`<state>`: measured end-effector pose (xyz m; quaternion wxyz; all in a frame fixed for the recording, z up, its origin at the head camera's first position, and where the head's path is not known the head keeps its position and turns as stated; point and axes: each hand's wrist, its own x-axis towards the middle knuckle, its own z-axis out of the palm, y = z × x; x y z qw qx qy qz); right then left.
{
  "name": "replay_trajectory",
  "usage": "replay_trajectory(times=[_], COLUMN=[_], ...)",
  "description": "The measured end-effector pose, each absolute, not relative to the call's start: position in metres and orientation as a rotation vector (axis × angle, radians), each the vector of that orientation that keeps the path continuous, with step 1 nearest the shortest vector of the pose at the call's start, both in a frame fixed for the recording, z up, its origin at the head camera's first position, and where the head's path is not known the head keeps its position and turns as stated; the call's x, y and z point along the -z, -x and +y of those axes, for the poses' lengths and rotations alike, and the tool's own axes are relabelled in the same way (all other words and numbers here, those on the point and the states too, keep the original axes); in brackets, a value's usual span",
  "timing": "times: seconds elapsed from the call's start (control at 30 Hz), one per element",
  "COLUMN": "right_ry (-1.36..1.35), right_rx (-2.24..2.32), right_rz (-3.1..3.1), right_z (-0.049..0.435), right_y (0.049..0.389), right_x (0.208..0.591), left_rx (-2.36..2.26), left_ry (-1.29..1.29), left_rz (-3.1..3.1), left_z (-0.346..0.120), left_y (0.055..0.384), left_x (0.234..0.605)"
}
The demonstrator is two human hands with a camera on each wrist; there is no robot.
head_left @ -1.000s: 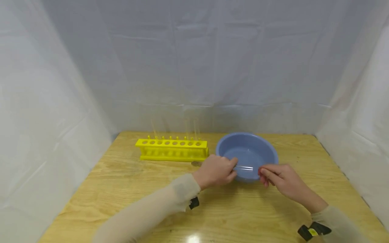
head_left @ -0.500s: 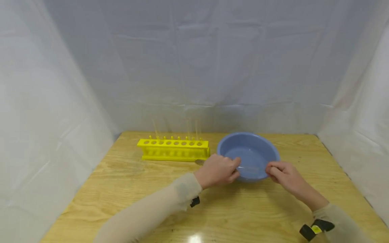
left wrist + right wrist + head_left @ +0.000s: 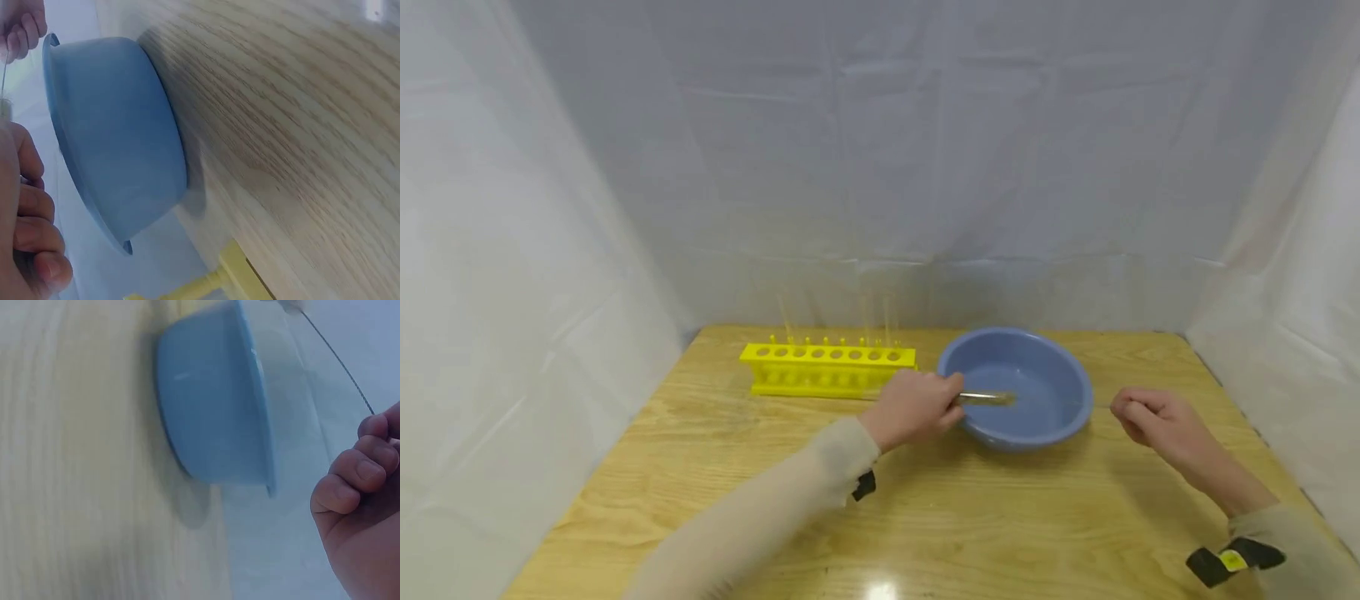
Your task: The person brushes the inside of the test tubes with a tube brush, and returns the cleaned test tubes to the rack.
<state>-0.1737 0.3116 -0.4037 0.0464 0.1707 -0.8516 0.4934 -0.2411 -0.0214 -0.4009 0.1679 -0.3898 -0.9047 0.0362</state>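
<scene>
My left hand (image 3: 917, 404) grips a clear glass test tube (image 3: 977, 397), held sideways over the near left rim of the blue basin (image 3: 1015, 437). At the tube's right end show the pale bristles (image 3: 1009, 399) of a test tube brush. Its thin twisted wire handle (image 3: 340, 362) runs across to my right hand (image 3: 1161, 425), whose fingers pinch the far end, to the right of the basin. In the left wrist view, curled fingers (image 3: 37, 219) of the left hand wrap the tube, mostly hiding it.
A yellow test tube rack (image 3: 827, 356) stands left of the basin, with several clear tubes upright at its back. Both rest on a wooden table (image 3: 970, 525). White sheeting (image 3: 887, 167) closes off the back and sides.
My right hand has moved right, drawing the brush along the tube; its bristles have gone from left of my left hand to the tube's right end. The left hand has shifted slightly left and up.
</scene>
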Motion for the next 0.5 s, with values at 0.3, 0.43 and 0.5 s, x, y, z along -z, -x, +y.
replay_trajectory(times=[0.3,0.43,0.5], right_ry=[-0.431,-0.492,-0.529], right_rx=[-1.475,-1.544,-1.584], right_rz=[-2.585,-2.537,-2.519], right_z=[0.343,0.351,0.353], right_y=[0.17,0.168,0.168], right_x=[0.402,0.401,0.402], left_rx=[-0.045,-0.055,-0.062], left_ry=[1.137,1.125,1.126], left_rz=[-2.521,-2.503,-2.497], left_z=[-0.036,-0.038,-0.037], left_y=[0.243,0.242,0.242], left_x=[0.406,0.407,0.408])
